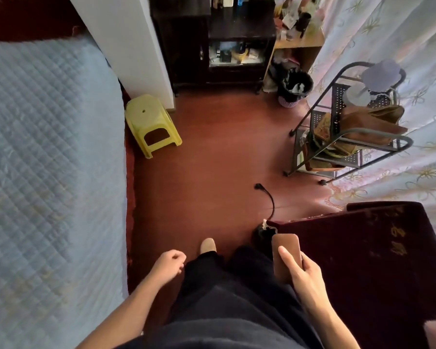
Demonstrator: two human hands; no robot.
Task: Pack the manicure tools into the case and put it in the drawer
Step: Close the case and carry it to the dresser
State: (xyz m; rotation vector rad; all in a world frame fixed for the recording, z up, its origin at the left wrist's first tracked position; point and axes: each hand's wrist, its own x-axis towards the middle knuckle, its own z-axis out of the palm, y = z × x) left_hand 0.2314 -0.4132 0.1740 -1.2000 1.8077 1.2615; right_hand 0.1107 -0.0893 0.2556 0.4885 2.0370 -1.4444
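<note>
My right hand (303, 273) grips a closed brown manicure case (285, 250), held flat at waist height with the thumb lying across its lid. The case hangs over the near corner of a dark red cloth-covered surface (378, 260) on my right. My left hand (168, 265) is loosely curled at my left side and holds nothing. I am standing on the red-brown floor, with dark trousers and one light slipper (208, 245) visible below. No tools and no drawer can be made out from here.
A bed with a pale blue quilt (48, 172) fills the left. A yellow plastic stool (151, 124) stands by a white wall. A dark cabinet (224, 41) is ahead, a bin (296, 88) beside it. A metal rack with bags (350, 132) is at right; a black cable (268, 197) lies on the floor.
</note>
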